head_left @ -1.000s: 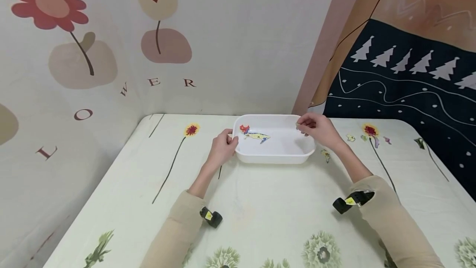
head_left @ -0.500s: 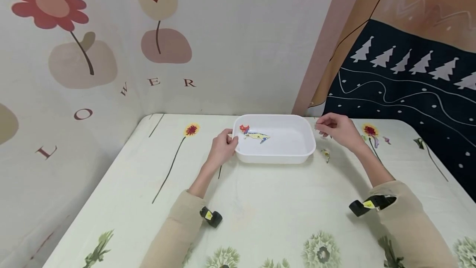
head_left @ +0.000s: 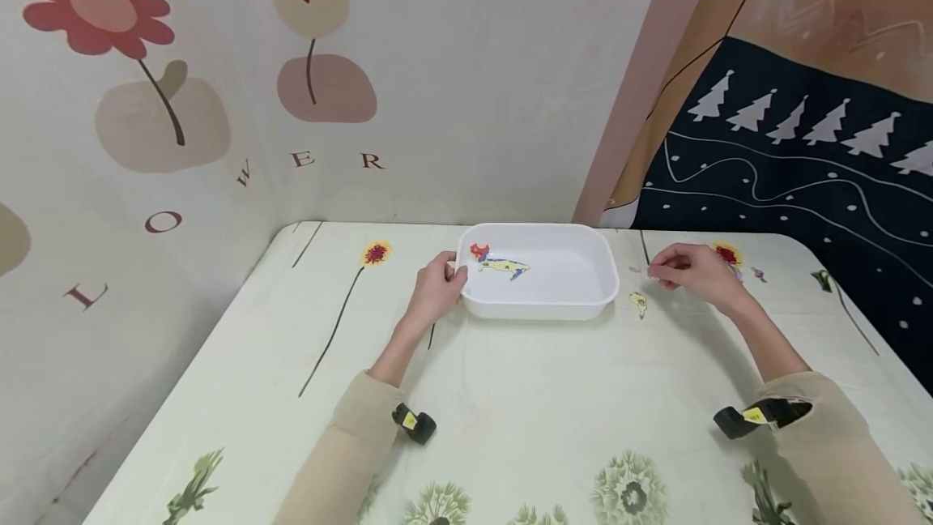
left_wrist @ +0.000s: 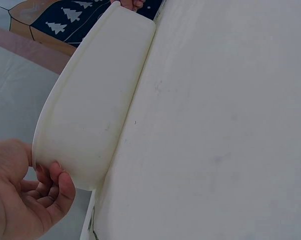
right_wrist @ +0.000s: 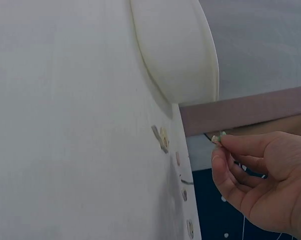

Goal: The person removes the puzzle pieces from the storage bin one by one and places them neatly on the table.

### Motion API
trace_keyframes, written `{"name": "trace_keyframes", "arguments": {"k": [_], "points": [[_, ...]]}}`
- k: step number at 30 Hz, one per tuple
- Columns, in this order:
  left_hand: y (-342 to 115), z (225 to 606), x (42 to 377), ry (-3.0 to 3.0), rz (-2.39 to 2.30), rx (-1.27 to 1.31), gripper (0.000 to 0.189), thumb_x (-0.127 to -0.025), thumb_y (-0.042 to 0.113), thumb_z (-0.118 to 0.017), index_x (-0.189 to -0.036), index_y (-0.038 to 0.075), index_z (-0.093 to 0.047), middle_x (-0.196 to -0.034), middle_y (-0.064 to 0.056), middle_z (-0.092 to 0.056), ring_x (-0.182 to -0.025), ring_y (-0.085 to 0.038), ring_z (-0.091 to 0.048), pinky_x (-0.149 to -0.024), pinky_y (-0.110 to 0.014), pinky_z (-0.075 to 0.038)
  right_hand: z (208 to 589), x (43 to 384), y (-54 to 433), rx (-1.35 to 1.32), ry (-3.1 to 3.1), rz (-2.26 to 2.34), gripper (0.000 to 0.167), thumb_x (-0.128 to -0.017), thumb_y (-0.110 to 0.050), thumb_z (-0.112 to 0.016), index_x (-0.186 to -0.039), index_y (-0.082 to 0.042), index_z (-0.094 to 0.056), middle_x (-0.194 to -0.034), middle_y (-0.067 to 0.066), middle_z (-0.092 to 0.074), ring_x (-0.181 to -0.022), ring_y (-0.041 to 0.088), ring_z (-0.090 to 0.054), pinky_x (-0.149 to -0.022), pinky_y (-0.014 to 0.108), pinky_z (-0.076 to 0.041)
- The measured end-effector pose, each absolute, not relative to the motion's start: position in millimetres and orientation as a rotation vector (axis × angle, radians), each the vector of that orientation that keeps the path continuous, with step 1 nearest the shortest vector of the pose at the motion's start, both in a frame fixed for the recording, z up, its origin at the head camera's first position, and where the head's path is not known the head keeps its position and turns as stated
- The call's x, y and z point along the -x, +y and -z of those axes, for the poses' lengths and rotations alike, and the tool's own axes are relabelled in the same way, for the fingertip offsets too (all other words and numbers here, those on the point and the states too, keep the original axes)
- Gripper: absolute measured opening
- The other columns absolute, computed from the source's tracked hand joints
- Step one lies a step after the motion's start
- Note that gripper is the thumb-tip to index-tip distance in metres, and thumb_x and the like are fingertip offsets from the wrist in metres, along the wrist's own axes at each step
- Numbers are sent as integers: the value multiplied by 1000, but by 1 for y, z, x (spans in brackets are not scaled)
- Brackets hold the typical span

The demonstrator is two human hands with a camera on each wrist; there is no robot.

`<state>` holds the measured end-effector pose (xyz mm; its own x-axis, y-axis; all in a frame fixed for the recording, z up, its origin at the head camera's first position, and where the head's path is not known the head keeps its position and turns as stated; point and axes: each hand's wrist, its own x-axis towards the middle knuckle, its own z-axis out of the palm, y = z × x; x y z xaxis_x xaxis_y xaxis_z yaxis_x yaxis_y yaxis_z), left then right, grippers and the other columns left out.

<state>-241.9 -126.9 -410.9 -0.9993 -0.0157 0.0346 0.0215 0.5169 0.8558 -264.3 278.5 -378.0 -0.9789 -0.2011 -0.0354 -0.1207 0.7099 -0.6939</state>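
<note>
A white plastic tray (head_left: 539, 311) stands at the table's far side. My left hand (head_left: 440, 288) grips its left rim; in the left wrist view the thumb goes over the rim and curled fingers (left_wrist: 66, 189) lie against the outer wall. Inside, toward the left, lie a red piece (head_left: 479, 251) and a longer yellow-and-blue piece (head_left: 503, 266), both small and irregular. To the right of the tray, my right hand (head_left: 692, 272) pinches a tiny green-and-cream piece (right_wrist: 218, 138) between thumb and forefinger, above the cloth. Its exact kind is too small to tell.
Near the tray's right end lie a yellow-and-grey piece (head_left: 638, 303) and a small pinkish one (head_left: 634, 270). A purple piece (head_left: 759, 274) is farther right, by a printed sunflower (head_left: 727, 253). Printed cloths hang behind the table.
My right hand has moved from over the tray's right rim out to the right, above the cloth. My left hand and the tray have stayed put.
</note>
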Motion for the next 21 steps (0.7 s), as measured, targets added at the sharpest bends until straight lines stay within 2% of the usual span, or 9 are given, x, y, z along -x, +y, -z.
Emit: {"name": "trace_keyframes", "arguments": {"k": [6,12,21], "points": [[-127,411,242,-2711,1531,-19,43,-104,18,-55,-142,-1,-51,-80,-6,-51,-66,-17,-52,-57,-26,-40,386,262,291,218,2784,1079,25,-98,-12,-66,-115,7,-64,-95,13,-68,-80,26,-62,-70,20,-51],[-126,411,243,-2707,1534,-9,43,-103,17,-55,-142,-1,-51,-80,-6,-51,-66,-17,-52,-57,-26,-39,392,260,300,175,2746,1052,24,-97,-10,-67,-110,9,-66,-87,7,-68,-76,21,-61,-67,20,-52],[-127,411,242,-2698,1540,-1,43,-103,16,-55,-142,-2,-51,-79,-6,-51,-66,-18,-52,-57,-26,-39,396,257,308,211,2649,1047,23,-97,-8,-65,-109,11,-65,-87,7,-68,-76,19,-63,-69,23,-54]]}}
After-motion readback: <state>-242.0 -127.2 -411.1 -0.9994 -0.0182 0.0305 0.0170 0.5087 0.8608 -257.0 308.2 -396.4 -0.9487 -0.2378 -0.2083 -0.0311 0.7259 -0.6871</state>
